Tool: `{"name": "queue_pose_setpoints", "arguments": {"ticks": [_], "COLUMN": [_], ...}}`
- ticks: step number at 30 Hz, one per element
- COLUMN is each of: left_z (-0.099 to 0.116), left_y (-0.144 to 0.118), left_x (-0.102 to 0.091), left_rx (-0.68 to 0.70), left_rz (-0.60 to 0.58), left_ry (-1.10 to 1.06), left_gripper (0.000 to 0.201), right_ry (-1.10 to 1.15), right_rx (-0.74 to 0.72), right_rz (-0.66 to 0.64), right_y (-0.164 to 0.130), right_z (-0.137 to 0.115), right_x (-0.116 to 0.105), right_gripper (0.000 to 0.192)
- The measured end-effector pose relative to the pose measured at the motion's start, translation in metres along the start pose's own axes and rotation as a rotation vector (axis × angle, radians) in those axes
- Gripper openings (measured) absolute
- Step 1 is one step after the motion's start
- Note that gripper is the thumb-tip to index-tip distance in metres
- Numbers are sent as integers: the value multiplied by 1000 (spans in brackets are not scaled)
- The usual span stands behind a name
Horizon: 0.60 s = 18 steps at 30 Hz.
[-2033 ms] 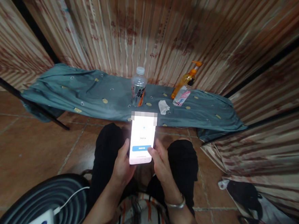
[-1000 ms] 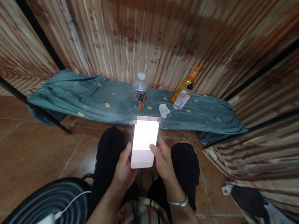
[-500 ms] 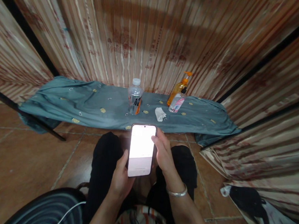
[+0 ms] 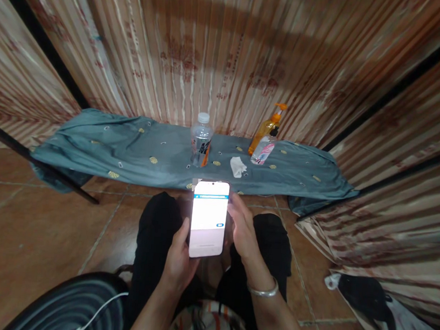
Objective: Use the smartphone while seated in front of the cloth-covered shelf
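Observation:
A smartphone [image 4: 207,242] with a brightly lit screen is upright in front of me, above my knees. My left hand [image 4: 179,257] is closed around its lower left side, the thumb along the edge and the other fingers hidden behind it. At the phone's right edge is my right hand [image 4: 243,229], its fingers curled against the side and the thumb close to the screen's border. A blue band and a small blue button show on the white page; the text is too small to read.
Beyond the phone, a low bench [image 4: 129,166] draped in green cloth bears a clear plastic bottle [image 4: 201,141], an orange pump bottle [image 4: 261,135], a smaller clear bottle [image 4: 263,150] and a crumpled tissue [image 4: 238,167]. A round black stool [image 4: 63,305] with a white cable [image 4: 104,305] stands lower left.
My right thumb has drawn back from over the screen to its right edge. On the screen a blue band and button have appeared. The view has shifted slightly.

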<state>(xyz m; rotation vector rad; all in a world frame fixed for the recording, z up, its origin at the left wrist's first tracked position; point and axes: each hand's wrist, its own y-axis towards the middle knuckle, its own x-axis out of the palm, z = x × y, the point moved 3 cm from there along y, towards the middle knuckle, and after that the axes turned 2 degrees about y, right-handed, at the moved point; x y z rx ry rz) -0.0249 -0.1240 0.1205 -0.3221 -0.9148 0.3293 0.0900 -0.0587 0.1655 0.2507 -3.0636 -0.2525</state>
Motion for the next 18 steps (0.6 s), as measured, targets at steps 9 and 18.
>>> {"name": "queue_pose_setpoints", "arguments": {"ticks": [9, 18], "left_z": [5, 2], "left_y": [4, 5], "left_x": [-2, -4], "left_rx": [30, 52], "left_rz": [62, 72], "left_ry": [-29, -8], "left_gripper": [38, 37], "right_ry": [31, -24], "right_rx": [117, 103], "right_rz": [-58, -102], "right_y": [-30, -28], "right_z": [25, 19], "right_x": [3, 8], "right_gripper": [24, 22]}}
